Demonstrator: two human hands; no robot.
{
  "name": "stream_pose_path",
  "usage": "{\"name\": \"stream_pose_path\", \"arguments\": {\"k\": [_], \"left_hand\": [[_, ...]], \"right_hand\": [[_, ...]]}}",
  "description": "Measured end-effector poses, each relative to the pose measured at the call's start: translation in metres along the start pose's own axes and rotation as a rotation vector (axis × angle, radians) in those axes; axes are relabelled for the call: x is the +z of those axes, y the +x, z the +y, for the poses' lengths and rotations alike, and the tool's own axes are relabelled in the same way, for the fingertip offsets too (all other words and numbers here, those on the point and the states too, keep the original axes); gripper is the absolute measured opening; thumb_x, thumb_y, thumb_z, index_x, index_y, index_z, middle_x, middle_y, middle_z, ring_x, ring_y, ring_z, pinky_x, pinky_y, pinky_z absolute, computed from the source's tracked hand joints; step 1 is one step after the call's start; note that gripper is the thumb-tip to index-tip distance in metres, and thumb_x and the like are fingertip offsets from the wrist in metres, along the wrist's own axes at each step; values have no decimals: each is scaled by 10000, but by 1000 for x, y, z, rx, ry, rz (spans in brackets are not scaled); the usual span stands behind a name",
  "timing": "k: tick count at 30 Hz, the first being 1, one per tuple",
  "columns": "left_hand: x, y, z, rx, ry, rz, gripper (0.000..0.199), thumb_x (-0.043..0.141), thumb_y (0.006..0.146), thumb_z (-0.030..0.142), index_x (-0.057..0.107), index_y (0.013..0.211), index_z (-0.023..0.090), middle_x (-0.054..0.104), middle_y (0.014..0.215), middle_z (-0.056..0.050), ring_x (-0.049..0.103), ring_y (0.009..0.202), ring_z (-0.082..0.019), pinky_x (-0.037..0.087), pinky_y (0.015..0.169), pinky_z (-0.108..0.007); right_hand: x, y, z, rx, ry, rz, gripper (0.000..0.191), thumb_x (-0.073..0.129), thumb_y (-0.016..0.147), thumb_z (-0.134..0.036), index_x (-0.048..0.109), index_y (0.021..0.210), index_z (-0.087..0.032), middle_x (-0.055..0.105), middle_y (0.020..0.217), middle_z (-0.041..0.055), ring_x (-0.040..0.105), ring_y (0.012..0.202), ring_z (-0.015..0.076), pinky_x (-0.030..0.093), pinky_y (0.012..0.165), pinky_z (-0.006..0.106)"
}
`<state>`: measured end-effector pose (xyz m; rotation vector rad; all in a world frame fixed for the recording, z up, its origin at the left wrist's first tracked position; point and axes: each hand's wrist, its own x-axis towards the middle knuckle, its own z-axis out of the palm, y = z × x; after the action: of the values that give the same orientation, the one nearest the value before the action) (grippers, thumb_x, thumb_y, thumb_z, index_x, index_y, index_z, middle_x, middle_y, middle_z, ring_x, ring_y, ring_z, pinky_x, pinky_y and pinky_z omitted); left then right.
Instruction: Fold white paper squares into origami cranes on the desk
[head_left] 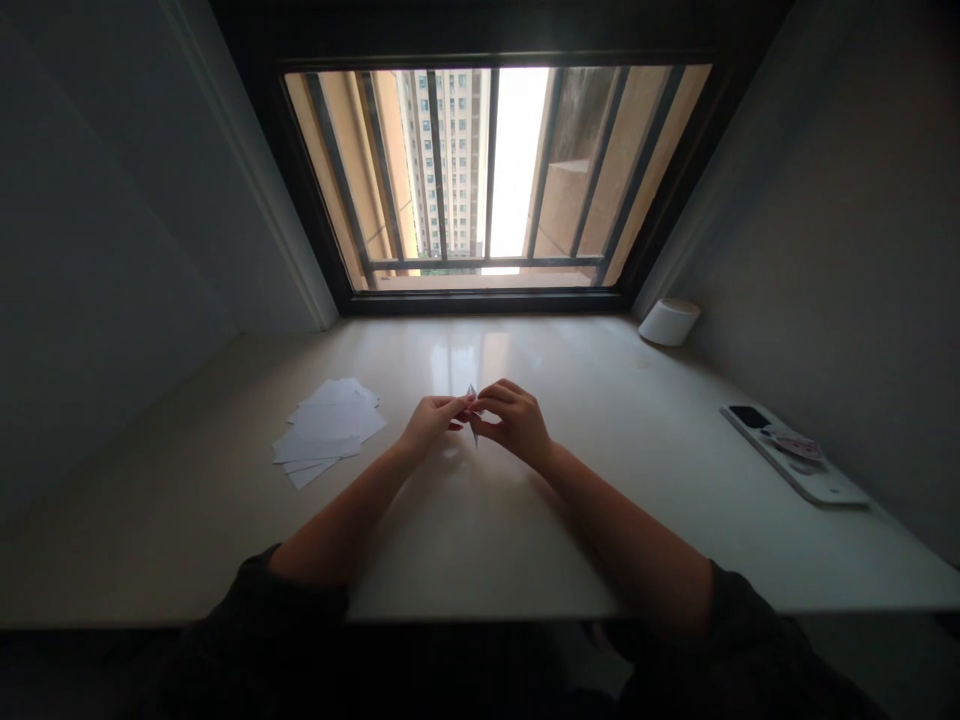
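The left hand (431, 420) and right hand (517, 422) pinch a narrow folded paper (474, 432) between their fingertips, holding it upright above a pale counter (480, 540) for steady control; loose white sheets (330, 425) lie to the left, within easy reach.

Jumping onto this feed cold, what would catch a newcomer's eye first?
The bright barred window at the far end of the counter stands out first, with a tower block beyond it. Below, mid-counter, the left hand and right hand pinch a small folded white paper. A loose stack of white sheets lies to their left on the pale counter.
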<state>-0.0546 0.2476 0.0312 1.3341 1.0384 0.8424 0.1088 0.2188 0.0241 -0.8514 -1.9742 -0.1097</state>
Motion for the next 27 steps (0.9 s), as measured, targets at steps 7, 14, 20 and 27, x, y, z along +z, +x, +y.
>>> {"name": "stream_pose_path", "arguments": {"k": [7, 14, 20, 27], "left_hand": [[1, 1, 1, -13, -126, 66, 333, 696, 653, 465, 718, 724, 141, 635, 670, -54, 573, 684, -149, 431, 667, -279], [1, 2, -2, -7, -159, 102, 342, 684, 667, 470, 728, 799, 158, 675, 756, -75, 597, 763, -171, 421, 696, -282], [2, 0, -2, 33, -91, 93, 357, 676, 678, 489, 734, 833, 172, 690, 805, -84, 599, 812, -192, 416, 706, -286], [-1, 1, 1, 46, -140, 109, 387, 705, 652, 487, 724, 886, 180, 704, 902, -96, 615, 871, -219, 429, 750, -313]], "right_hand": [[3, -2, 2, 239, 191, 43, 89, 654, 772, -251, 705, 845, -250, 593, 784, 29, 535, 739, 160, 466, 665, 300], [15, -4, 8, 584, 690, 65, 166, 707, 702, -351, 729, 826, -243, 582, 785, 20, 551, 696, 134, 470, 593, 263], [15, -3, 12, 673, 710, 90, 199, 760, 627, -407, 725, 701, -225, 601, 749, 27, 572, 702, 155, 476, 626, 291], [16, -2, 9, 713, 790, 76, 222, 739, 644, -431, 734, 734, -228, 648, 820, 42, 596, 751, 170, 482, 654, 300]]}}
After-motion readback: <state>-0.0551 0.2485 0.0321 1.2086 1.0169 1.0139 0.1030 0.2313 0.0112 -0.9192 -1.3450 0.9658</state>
